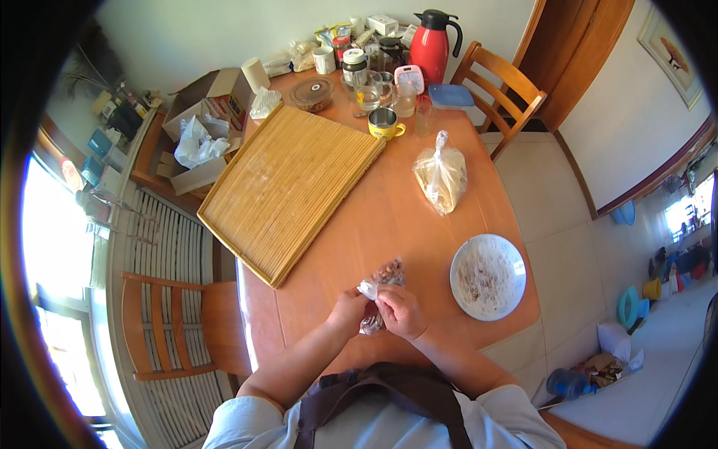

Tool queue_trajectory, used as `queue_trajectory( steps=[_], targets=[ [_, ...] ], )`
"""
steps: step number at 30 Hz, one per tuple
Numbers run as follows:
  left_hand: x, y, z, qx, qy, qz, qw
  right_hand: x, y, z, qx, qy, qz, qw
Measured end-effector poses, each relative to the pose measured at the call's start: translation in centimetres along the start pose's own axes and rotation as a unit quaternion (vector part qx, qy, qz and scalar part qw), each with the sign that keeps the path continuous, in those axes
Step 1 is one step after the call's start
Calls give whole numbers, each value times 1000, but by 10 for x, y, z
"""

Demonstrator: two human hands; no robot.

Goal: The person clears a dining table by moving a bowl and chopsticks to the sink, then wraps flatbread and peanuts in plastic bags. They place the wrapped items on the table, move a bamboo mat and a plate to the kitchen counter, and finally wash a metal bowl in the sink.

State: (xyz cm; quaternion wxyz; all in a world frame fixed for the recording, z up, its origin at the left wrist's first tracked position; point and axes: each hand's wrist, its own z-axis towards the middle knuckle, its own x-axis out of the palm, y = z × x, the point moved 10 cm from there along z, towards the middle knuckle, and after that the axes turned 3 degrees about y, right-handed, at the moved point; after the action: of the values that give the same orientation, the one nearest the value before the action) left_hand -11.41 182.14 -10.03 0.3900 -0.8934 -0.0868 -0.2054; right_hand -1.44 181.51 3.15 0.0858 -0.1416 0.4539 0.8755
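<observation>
Close to my body at the table's near side, my left hand (351, 312) and my right hand (399, 311) pinch the gathered neck of a clear plastic bag (390, 273). Small reddish-brown pieces, perhaps nuts or beans, fill the bag, which my hands partly hide. To the right of my right hand stands a white bowl (487, 278) with powdery residue and brown bits inside. Farther off lies a knotted plastic bag (441, 177) with pale contents. A tray of thin yellow slats (291, 179) rests on the left part of the table.
A yellow mug (385, 124), glasses (368, 92), a lidded container (312, 94) and a red thermos jug (431, 47) crowd the wooden table's (392, 224) far end. Wooden chairs stand at the left (168, 325) and far right (499, 92). An open cardboard box (199, 174) sits beyond the tray's left edge.
</observation>
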Motion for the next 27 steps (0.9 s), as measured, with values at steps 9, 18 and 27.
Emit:
queue_trajectory(
  steps=[9, 18, 27],
  targets=[
    [63, -90, -33, 379, -4, 441, 814, -23, -38, 32, 127, -65, 46, 989],
    [94, -136, 16, 499, -53, 516, 694, -70, -96, 79, 144, -48, 81, 985],
    [45, -133, 100, 417, -123, 700, 566, -150, -200, 173, 251, -24, -15, 968]
  ],
)
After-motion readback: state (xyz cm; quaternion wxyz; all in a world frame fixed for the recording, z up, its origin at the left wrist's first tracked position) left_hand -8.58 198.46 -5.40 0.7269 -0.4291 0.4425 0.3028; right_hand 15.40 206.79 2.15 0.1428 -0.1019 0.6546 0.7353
